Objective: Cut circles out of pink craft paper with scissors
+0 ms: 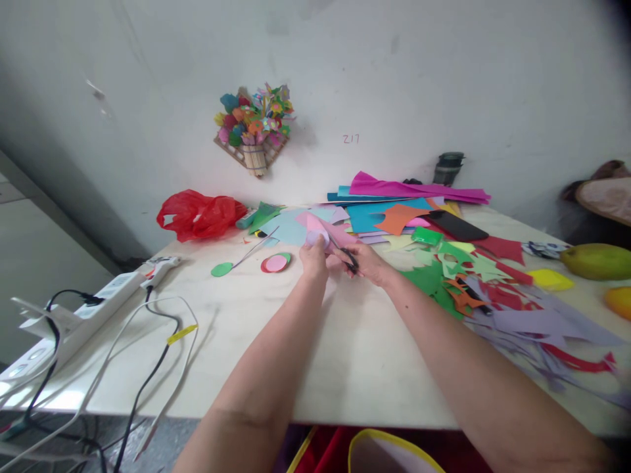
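Observation:
Near the middle of the table, my left hand [314,255] is closed on a sheet of pink paper [340,231], with a pale lilac round piece [318,238] lying against it. My right hand [369,261] grips black-handled scissors [351,260], whose blades reach up to the pink paper. Whether the blades are apart is too small to tell. To the left lie stacked paper circles [276,263], pink on top of red and green. Farther left is a green paper circle [221,269] beside a thin lilac strip [254,247].
Paper scraps [493,282] cover the right side, near a black phone [456,225] and a mango [596,261]. Rolled coloured sheets [414,189] lie at the back. A red plastic bag [197,215] sits back left; a power strip [98,309] with cables runs along the left edge.

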Demonstrator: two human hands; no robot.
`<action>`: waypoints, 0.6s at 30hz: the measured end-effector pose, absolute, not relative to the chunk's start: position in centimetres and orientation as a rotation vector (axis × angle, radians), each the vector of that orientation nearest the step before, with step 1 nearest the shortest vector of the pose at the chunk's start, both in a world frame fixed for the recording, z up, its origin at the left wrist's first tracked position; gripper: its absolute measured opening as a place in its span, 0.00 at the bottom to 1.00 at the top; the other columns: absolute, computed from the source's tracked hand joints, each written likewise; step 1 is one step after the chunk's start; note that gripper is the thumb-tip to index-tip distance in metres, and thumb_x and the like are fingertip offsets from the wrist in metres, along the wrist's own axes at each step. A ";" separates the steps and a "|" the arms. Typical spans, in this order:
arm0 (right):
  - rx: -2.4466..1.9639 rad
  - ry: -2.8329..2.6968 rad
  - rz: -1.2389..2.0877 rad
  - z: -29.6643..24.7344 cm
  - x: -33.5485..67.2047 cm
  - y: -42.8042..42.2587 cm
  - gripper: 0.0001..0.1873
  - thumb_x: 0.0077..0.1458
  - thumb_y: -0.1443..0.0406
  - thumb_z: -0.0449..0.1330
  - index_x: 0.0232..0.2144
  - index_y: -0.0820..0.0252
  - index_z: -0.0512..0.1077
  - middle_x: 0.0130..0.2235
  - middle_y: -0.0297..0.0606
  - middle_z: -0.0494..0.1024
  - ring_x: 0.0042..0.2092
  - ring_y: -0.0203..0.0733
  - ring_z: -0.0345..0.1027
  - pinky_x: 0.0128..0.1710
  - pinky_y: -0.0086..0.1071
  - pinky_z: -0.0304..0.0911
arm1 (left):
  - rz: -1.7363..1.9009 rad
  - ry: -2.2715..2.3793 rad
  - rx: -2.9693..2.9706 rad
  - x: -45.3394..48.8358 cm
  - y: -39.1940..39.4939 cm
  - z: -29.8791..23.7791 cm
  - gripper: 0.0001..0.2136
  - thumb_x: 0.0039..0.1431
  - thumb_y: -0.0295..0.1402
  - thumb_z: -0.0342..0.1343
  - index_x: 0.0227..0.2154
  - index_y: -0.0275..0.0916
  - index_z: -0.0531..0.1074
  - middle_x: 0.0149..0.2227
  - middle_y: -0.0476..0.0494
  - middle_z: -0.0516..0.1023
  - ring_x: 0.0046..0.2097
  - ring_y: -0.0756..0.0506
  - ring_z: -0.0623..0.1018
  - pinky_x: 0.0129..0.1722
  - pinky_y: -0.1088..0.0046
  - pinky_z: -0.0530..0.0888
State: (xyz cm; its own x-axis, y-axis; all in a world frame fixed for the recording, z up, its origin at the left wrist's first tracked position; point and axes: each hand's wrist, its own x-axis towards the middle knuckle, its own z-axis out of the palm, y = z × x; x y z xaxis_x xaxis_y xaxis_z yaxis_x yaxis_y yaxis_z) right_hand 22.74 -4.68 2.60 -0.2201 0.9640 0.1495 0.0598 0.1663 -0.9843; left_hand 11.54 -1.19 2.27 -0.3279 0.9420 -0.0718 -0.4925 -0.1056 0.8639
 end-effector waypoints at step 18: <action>-1.045 -1.489 1.200 2.2 22.4 -4.5 0.23 0.40 0.49 0.67 0.19 0.60 0.63 0.16 0.28 0.65 0.16 0.29 0.57 0.13 0.26 0.48 | 1.674 1.072 0.652 11.4 -0.9 2.1 0.04 0.50 0.30 0.56 0.28 0.34 0.69 0.25 0.49 0.68 0.27 0.49 0.72 0.34 0.69 0.70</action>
